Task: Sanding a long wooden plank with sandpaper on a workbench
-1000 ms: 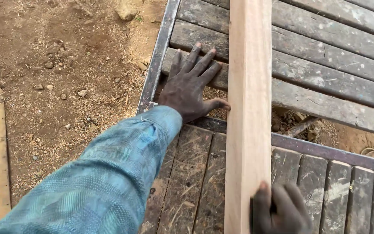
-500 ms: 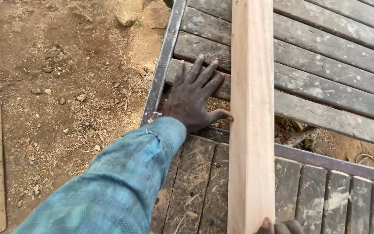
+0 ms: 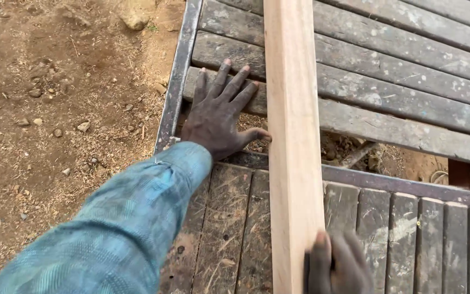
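- Pale board lies lengthwise across the grey slatted platform.
- Left hand rests flat, fingers spread, thumb touching the board.
- Right hand grips its near end; no cut or fastening visible yet.

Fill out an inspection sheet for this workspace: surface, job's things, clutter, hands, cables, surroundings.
Surface: weathered grey slatted platform in a metal frame, scratched, paint-flecked.
Job's things: pale wooden plank lying lengthwise across the slats.
Clutter: sawdust and debris in the gap between panels.
Hands: left hand flat on the slats, thumb touching the plank; right hand gripping the plank's near end.
Cables: nothing seen.
Surroundings: bare dirt ground with stones on the left.
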